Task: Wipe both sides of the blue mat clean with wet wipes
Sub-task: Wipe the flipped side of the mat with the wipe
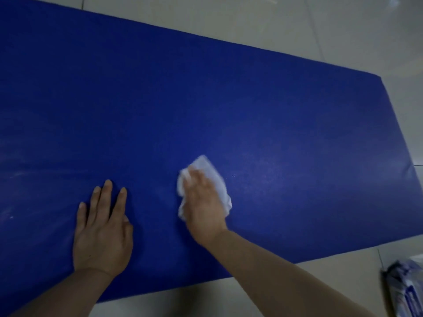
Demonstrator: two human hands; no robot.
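The blue mat (206, 99) lies flat on the floor and fills most of the view. My right hand (203, 202) presses a crumpled white wet wipe (209, 171) onto the mat near its front edge; the wipe sticks out past my fingers and to both sides. My left hand (103, 225) rests flat on the mat to the left, fingers spread, holding nothing. Faint pale smears show on the mat at the far left.
A pack of wet wipes (405, 291) lies on the light tiled floor (297, 30) at the bottom right, just off the mat's front edge. The mat's right end sits near the right border of the view.
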